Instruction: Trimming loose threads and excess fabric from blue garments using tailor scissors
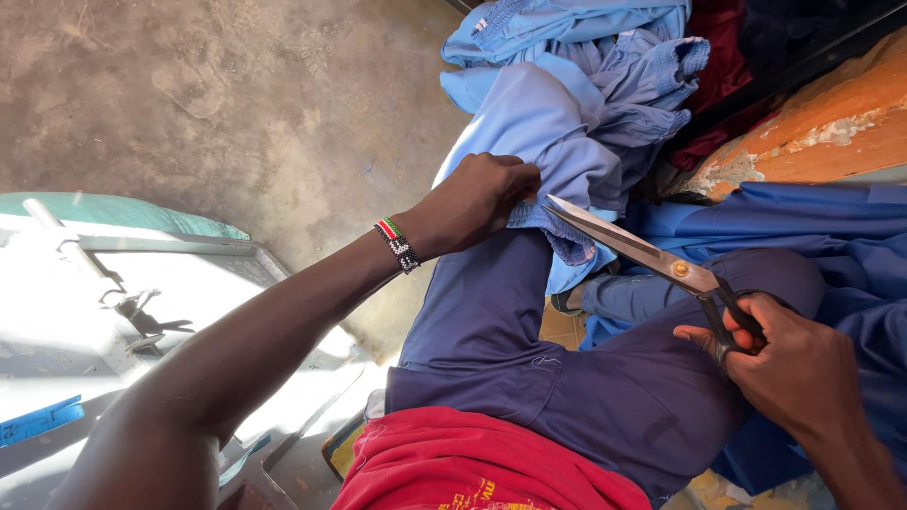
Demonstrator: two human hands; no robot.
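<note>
Right hand (803, 373) closed through handles of scissors (661, 263), blades parted at pale blue cloth (557, 142) over the lap. Left hand (477, 200) pinching the cloth edge. Best kept taut, blades square, fingers clear.

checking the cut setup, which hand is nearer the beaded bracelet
Left. The beaded bracelet sits on the wrist of the left hand, which grips the light blue cloth. The right hand holds the scissors far off on the other side.
</note>
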